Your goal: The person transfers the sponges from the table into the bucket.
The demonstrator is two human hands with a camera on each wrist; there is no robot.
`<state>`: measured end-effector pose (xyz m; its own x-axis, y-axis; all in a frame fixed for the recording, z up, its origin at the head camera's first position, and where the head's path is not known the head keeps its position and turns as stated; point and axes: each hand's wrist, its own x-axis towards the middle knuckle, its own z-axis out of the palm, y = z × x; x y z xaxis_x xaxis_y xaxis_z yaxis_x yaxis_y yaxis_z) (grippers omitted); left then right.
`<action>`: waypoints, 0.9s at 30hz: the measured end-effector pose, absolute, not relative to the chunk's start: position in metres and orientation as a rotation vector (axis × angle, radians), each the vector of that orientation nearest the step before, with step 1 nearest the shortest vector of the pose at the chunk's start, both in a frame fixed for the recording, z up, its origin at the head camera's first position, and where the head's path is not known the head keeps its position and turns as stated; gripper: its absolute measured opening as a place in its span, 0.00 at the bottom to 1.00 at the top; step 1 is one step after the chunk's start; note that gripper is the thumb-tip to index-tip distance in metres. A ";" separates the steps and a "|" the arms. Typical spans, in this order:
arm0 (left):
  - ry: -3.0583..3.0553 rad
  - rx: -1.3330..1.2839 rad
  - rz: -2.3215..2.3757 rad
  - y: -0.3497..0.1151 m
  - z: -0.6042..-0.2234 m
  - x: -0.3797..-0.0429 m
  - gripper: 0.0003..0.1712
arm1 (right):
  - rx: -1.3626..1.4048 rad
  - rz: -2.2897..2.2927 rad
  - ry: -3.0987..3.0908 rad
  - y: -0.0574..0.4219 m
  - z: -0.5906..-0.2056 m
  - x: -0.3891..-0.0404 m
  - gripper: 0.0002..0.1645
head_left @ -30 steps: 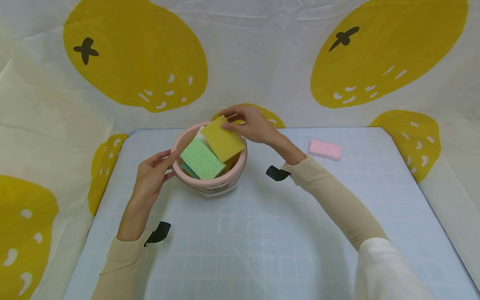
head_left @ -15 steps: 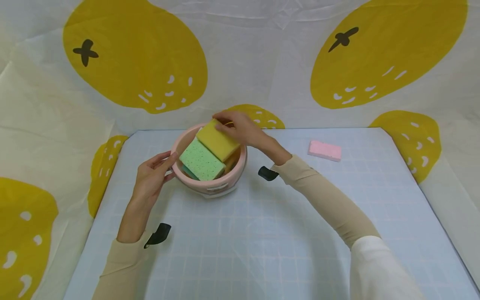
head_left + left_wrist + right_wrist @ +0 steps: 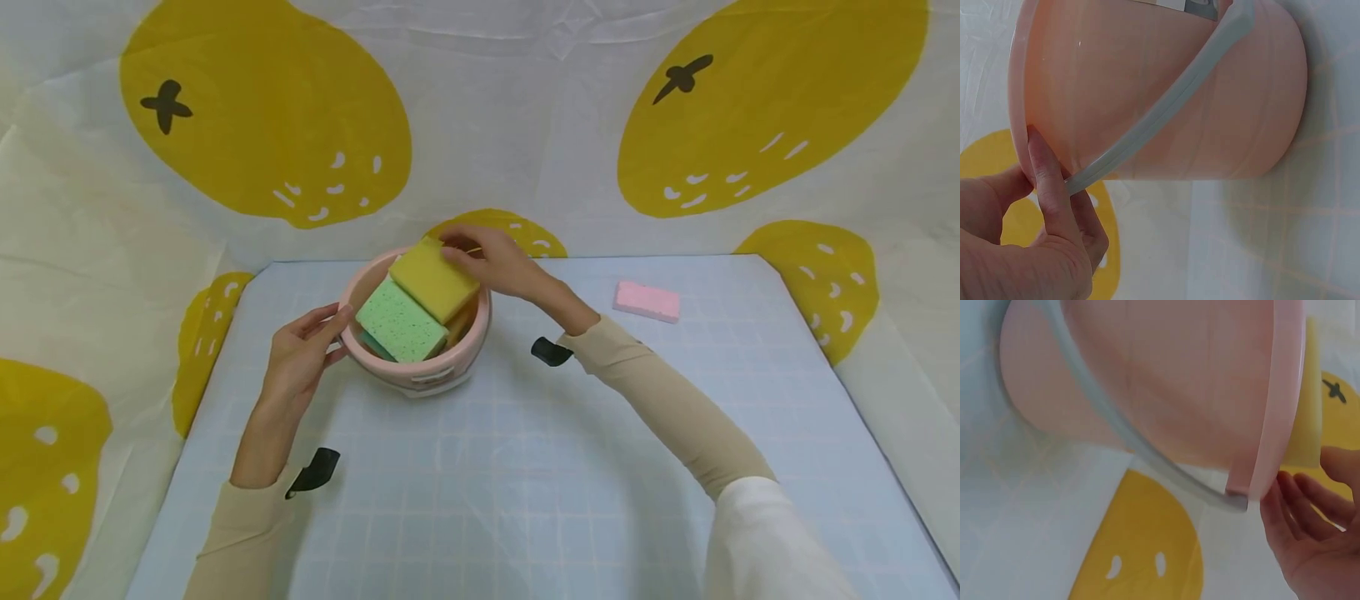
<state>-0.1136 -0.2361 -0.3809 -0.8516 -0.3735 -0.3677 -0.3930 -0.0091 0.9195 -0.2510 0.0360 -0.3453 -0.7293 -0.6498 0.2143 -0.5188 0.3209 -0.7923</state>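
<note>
A pink bucket with a grey handle stands tilted towards me at the back of the table. My left hand pinches its rim at the left, thumb on one side and fingers on the other. Inside lie a green speckled sponge and a yellow sponge, the yellow one uppermost. My right hand is at the far right rim, fingers loosely bent. Its thumb lies at the yellow sponge's edge; in the right wrist view the other fingertips are beside the bucket rim. Deeper contents are mostly hidden.
A pink sponge lies on the table to the right of the bucket. The table cover is pale blue with a grid. A white cloth backdrop printed with yellow fruit rises behind the table and at both sides.
The yellow sponge has come down to the left and rests in the bucket. My right hand followed it down, then shifted slightly right. The left hand stays at the rim.
</note>
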 end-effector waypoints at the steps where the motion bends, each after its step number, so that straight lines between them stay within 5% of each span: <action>1: 2.200 -0.853 2.050 -0.236 -0.381 -0.113 0.42 | -1.076 -1.381 2.435 0.039 -0.345 -0.251 0.22; 27: 2.189 -0.854 2.071 -0.236 -0.382 -0.114 0.43 | -0.890 -1.484 2.528 0.132 -0.364 -0.258 0.20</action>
<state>-0.1138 -0.2356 -0.3818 -0.8513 -0.3746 -0.3675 -0.3876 -0.0232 0.9215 -0.2577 0.1318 -0.3640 -0.8283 -0.5167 0.2165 -0.4409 0.3629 -0.8209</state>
